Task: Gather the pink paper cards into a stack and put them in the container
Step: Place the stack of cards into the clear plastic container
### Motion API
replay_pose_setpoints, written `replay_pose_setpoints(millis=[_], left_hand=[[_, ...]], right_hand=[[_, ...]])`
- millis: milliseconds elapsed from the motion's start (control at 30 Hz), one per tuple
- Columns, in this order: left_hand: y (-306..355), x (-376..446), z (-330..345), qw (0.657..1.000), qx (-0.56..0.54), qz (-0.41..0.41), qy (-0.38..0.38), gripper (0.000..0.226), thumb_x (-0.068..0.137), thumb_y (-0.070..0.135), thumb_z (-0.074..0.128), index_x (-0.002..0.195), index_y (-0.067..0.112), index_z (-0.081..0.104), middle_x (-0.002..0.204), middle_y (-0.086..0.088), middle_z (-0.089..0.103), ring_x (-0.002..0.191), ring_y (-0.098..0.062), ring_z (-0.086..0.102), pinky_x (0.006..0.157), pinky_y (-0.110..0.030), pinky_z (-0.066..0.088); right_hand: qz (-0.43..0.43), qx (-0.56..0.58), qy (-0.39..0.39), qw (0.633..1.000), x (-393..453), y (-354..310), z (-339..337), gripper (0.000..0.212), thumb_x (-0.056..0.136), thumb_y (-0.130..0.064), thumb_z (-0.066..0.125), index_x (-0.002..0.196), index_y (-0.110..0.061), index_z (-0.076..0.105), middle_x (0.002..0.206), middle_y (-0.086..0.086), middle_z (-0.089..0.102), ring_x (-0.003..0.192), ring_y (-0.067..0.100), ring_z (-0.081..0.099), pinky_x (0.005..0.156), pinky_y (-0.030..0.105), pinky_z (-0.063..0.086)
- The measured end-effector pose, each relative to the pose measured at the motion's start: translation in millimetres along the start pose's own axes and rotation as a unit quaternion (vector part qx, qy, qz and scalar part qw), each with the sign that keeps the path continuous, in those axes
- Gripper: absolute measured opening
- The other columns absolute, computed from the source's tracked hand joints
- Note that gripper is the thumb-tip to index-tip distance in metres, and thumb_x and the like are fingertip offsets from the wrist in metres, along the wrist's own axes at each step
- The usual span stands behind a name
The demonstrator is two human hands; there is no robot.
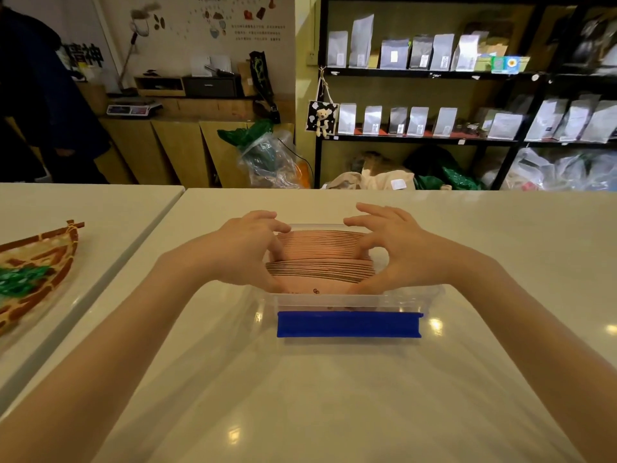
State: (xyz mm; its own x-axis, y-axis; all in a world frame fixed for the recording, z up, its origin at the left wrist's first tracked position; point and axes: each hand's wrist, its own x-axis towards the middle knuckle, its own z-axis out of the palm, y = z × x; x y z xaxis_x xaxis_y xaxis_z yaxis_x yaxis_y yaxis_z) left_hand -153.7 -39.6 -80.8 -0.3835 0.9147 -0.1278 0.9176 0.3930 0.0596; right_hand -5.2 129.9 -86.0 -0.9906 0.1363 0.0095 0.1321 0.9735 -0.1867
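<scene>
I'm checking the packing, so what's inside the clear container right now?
Pink paper cards stand on edge inside the clear container, with the left hand and right hand reaching in at either end. The container's floor is covered.

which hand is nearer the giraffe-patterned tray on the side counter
Left. The left hand grips the pink card stack's left edge, on the giraffe-patterned tray's side; the right hand holds the stack's far edge.
</scene>
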Motion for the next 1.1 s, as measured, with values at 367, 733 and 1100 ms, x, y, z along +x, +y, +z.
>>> replay_pose_setpoints(millis=[367, 733, 1100], left_hand=[[-4, -10, -17, 0.998, -0.046, -0.005, 0.031, 0.042, 0.069, 0.046, 0.066, 0.106, 0.028, 0.063, 0.142, 0.008, 0.036, 0.134, -0.014, 0.017, 0.109, -0.043, 0.014], [-1, -10, -16, 0.999, -0.043, -0.012, -0.004, 0.036, 0.074, 0.037, 0.064, 0.108, 0.025, 0.062, 0.139, 0.006, 0.041, 0.129, -0.016, 0.026, 0.106, -0.04, 0.02], [-4, -19, -24, 0.998, -0.065, 0.002, 0.019, 0.038, 0.079, 0.043, 0.055, 0.114, 0.029, 0.057, 0.132, 0.006, 0.048, 0.119, -0.013, 0.039, 0.097, -0.032, 0.032]], right_hand=[[0.016, 0.03, 0.015, 0.999, -9, -3, -16, 0.04, 0.063, -0.054, 0.066, 0.097, -0.034, 0.064, 0.147, -0.008, 0.026, 0.136, 0.012, 0.003, 0.109, 0.042, -0.003], [0.036, 0.021, -0.006, 0.999, -8, -4, -16, 0.035, 0.066, -0.05, 0.066, 0.097, -0.033, 0.064, 0.145, -0.008, 0.03, 0.135, 0.015, 0.008, 0.109, 0.044, 0.001], [0.04, 0.049, 0.024, 0.998, -18, -12, -29, 0.037, 0.07, -0.047, 0.064, 0.105, -0.035, 0.058, 0.142, -0.006, 0.035, 0.132, 0.014, 0.018, 0.107, 0.041, 0.014]])
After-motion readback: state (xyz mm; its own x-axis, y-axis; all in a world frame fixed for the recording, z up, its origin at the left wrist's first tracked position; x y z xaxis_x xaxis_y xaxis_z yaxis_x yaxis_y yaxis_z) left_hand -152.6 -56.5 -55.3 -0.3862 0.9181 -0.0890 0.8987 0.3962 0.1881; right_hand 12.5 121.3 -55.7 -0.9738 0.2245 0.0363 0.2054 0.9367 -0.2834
